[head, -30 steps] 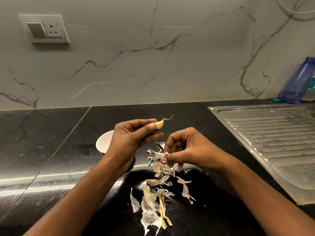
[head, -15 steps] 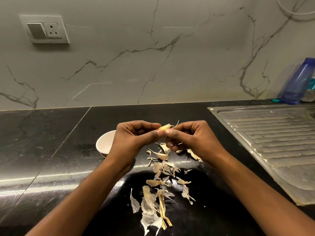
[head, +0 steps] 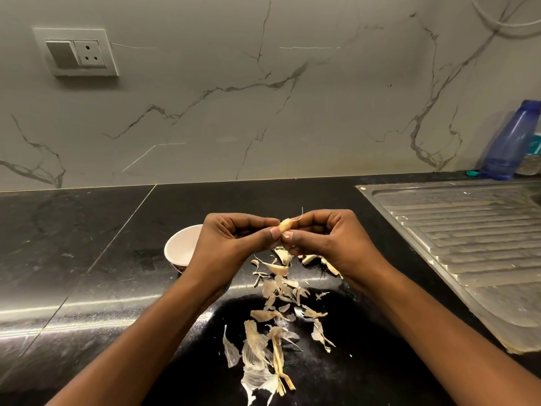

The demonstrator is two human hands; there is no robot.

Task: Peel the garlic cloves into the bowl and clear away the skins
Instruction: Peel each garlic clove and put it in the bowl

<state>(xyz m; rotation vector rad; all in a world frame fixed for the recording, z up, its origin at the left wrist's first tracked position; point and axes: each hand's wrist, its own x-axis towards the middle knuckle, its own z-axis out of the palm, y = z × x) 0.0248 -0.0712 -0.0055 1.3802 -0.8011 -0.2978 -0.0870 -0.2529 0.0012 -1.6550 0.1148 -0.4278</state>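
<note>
Garlic clove [head: 285, 225]: it is being held in the air between the two hands, above the far end of the skins and well clear of the counter; a thin wisp of skin is curling up from its far tip.
Left hand [head: 229, 244]: its thumb and curled fingers are pinching the clove from the left side, with the thumb tip pressing right against it.
Right hand [head: 330, 241]: its fingers are curled too, and are gripping the clove from the right, so that the two thumbs are meeting at the clove.
Bowl [head: 182, 246]: a small white one is sitting upright on the counter just left of the left hand, which is covering its right part; what is lying inside cannot be told.
Skins [head: 272, 332]: pale, papery scraps are lying loose in a trail from under the hands toward the near edge, between the two forearms.
Counter [head: 87, 244]: the black polished stone is carrying the bowl and the skins.
Draining board [head: 468, 244]: ribbed steel is lying set into the counter on the right.
Bottle [head: 509, 142]: a blue plastic one is standing at the far right against the wall.
Wall [head: 263, 112]: the veined marble is rising behind the counter, with a switch and socket plate [head: 79, 52] sitting at upper left.
</note>
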